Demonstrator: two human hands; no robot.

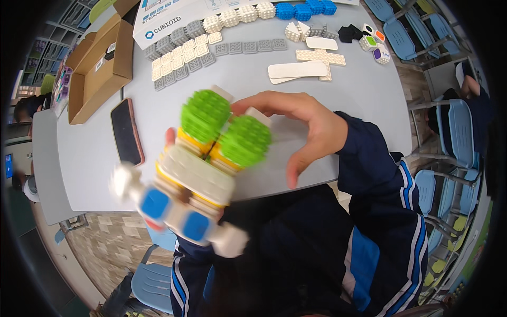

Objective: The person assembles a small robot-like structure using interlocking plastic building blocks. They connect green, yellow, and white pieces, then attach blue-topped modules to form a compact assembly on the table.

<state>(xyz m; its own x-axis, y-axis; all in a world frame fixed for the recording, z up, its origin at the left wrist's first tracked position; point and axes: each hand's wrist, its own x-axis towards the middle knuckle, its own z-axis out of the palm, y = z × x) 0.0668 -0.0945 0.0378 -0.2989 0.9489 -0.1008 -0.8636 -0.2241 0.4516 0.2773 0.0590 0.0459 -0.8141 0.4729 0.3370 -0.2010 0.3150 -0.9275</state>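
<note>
A toy model of building blocks [198, 174], blurred by motion, is held tilted above the table's front edge. It has two bright green studded blocks at its far end, yellow and white layers in the middle, and blue and white pieces at its near end. My left hand [170, 137] supports it from below; only a fingertip shows beside the model, and the rest is hidden. To the right, my right hand [311, 124] is open, thumb apart from the fingers. Its fingertips reach the white piece by the green blocks; whether they touch it I cannot tell.
A phone [127, 131] and an open cardboard box [100, 68] lie left on the grey table [84, 174]. Rows of white, grey and blue blocks [229, 18], flat plates [298, 70] and small cubes [380, 54] line the back. Blue chairs [457, 132] stand right.
</note>
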